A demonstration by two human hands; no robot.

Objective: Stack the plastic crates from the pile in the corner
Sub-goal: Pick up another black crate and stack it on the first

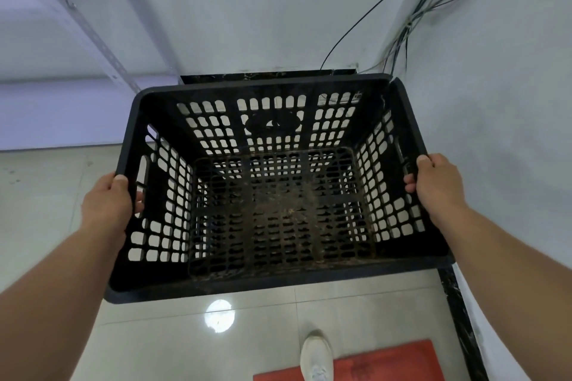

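A large black plastic crate with slotted walls and a dirty grid floor fills the middle of the view, open side up, in the corner of the room. My left hand grips its left rim, fingers curled through a side slot. My right hand grips the right rim the same way. Through the crate's floor I see dark grid shapes below it; whether another crate sits under it I cannot tell.
White walls meet behind the crate. Black cables hang down the right wall. A slotted metal strut runs diagonally at left. A dark skirting lines the right wall. A red mat and my white shoe are on the tiled floor.
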